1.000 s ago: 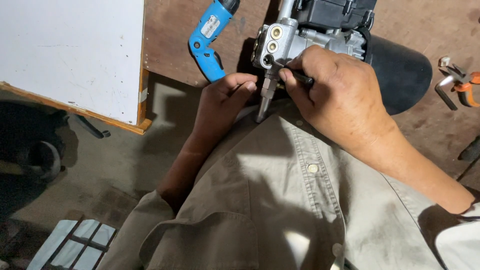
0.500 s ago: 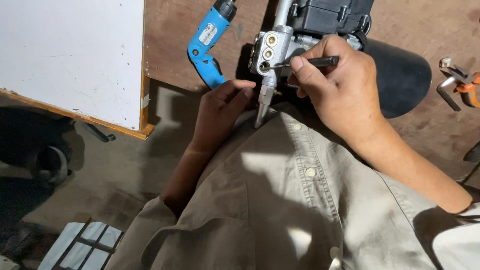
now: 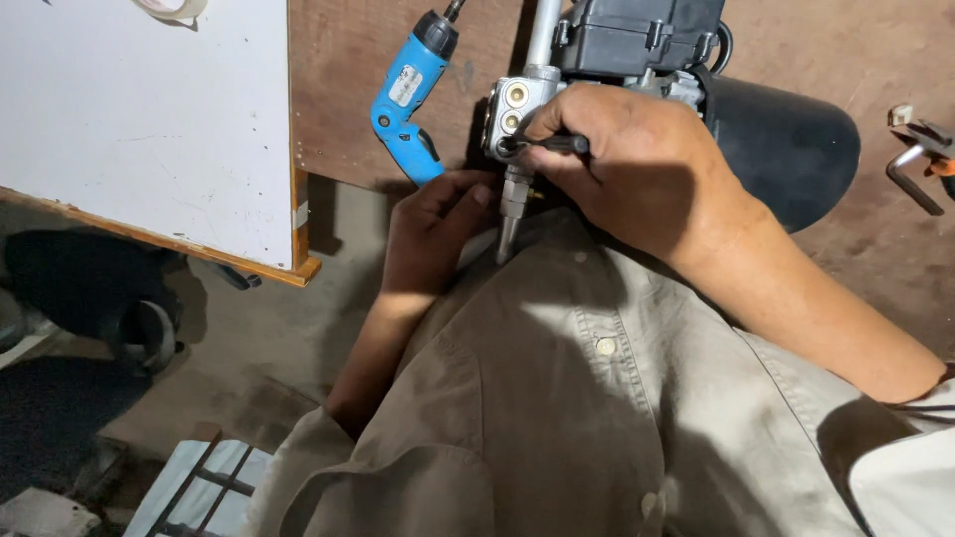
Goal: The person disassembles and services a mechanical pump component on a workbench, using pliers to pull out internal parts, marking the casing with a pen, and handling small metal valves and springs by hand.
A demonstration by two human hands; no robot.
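Note:
A grey metal engine part [image 3: 519,109] with two round ports and a black housing [image 3: 637,35] sits at the edge of the brown workbench [image 3: 338,89], against my chest. My right hand [image 3: 627,159] is shut on a thin black tool [image 3: 545,145] whose tip rests at the metal block's lower port. My left hand [image 3: 433,234] reaches up from below the bench edge and touches the part's underside by a hanging metal rod [image 3: 509,224]; its fingers are partly hidden.
A blue cordless screwdriver [image 3: 410,94] lies on the bench left of the part. A white board [image 3: 139,119] covers the left. Pliers and a bent metal key [image 3: 915,164] lie at far right. A black rounded cover [image 3: 786,139] sits behind my right hand.
My right hand has moved the black tool from beside the block to its lower port. My left hand shifted slightly along the underside.

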